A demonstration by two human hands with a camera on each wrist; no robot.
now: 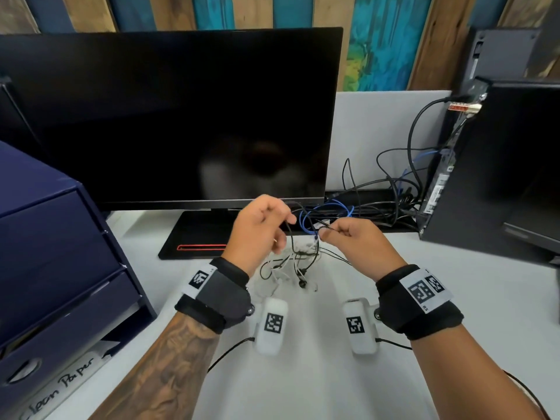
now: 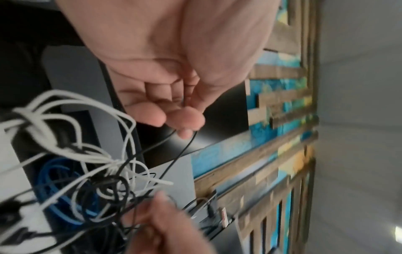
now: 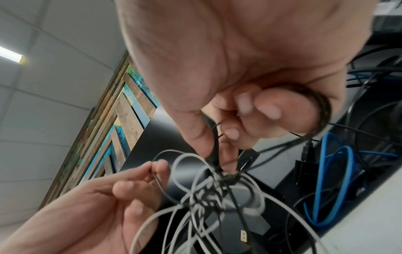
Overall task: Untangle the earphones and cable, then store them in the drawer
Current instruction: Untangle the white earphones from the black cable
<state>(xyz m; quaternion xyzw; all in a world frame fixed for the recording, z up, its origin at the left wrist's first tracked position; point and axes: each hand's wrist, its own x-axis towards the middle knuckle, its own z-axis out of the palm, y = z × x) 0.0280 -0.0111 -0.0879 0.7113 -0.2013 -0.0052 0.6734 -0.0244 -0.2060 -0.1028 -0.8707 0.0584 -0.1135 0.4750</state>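
Untangling underway: left hand point(image 1: 260, 228) pinches the thin black cord point(image 1: 291, 237), right hand point(image 1: 357, 241) pinches the knotted black-and-white tangle point(image 1: 298, 262). Next, tease that loop free.

Two hands point(image 1: 260, 228) point(image 1: 360, 244), one monitor point(image 1: 169, 116), one computer tower point(image 1: 497, 165), one wire tangle point(image 1: 298, 256).

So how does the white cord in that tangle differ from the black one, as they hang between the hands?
The white cord looks thicker and loops freely; neither hand holds it. The black cord is thinner, and both the left hand and the right hand pinch strands of it. The white cord droops toward the desk; the black cord is raised higher between the fingers. Both meet in one knot and remain tangled.
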